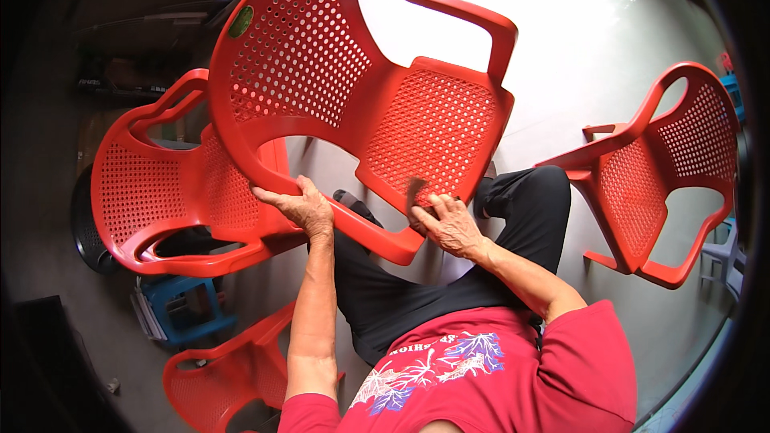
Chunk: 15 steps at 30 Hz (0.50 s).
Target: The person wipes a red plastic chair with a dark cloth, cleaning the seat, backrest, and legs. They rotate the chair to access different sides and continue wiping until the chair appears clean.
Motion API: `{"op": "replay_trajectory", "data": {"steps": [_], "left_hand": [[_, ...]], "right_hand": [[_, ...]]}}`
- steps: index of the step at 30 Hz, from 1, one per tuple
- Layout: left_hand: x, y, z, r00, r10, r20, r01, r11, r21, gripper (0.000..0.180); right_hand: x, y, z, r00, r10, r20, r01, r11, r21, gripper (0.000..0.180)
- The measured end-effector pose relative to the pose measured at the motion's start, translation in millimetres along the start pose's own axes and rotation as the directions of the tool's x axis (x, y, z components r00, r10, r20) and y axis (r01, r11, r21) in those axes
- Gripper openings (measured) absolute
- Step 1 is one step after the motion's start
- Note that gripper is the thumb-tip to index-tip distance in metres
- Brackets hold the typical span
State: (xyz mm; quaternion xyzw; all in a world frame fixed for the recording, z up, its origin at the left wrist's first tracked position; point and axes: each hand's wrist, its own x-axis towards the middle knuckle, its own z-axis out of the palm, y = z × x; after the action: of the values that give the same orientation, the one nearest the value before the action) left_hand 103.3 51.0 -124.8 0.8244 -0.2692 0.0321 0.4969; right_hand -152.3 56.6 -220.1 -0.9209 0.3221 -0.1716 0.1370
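Note:
A red plastic armchair (449, 124) with a perforated seat and back is tilted in front of me, above my knees. A green oval sticker (241, 22) is on its backrest. My left hand (306, 210) is wrapped round its near armrest (365, 232). At the seat's near edge, my right hand (449, 226) has its fingers curled round a small dark, flat tool (415, 191). The tool's upper end shows against the seat; its exact kind and the rest of it are hidden by the fingers.
More red armchairs stand around: one to the left (144, 184), one at lower left (216, 385) and one to the right (634, 184). A blue plastic stool (180, 309) is at left. My dark-trousered legs (529, 216) are under the held chair.

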Motion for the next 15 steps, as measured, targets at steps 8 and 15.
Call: {"op": "replay_trajectory", "data": {"steps": [8, 15], "left_hand": [[-0.5, -7.7, 2.2, 0.999, -0.036, 0.021, 0.037, 0.994, -0.100, 0.079], [-1.4, 3.1, 3.0, 1.000, 0.005, 0.017, -0.003, 0.991, -0.137, 0.077]], "right_hand": [[77.9, 10.4, 53.3, 0.991, -0.082, 0.108, 0.080, 0.997, 0.019, 0.051], [150.4, 5.5, 92.7, 0.986, 0.157, 0.048, -0.160, 0.985, 0.064, 0.060]]}}
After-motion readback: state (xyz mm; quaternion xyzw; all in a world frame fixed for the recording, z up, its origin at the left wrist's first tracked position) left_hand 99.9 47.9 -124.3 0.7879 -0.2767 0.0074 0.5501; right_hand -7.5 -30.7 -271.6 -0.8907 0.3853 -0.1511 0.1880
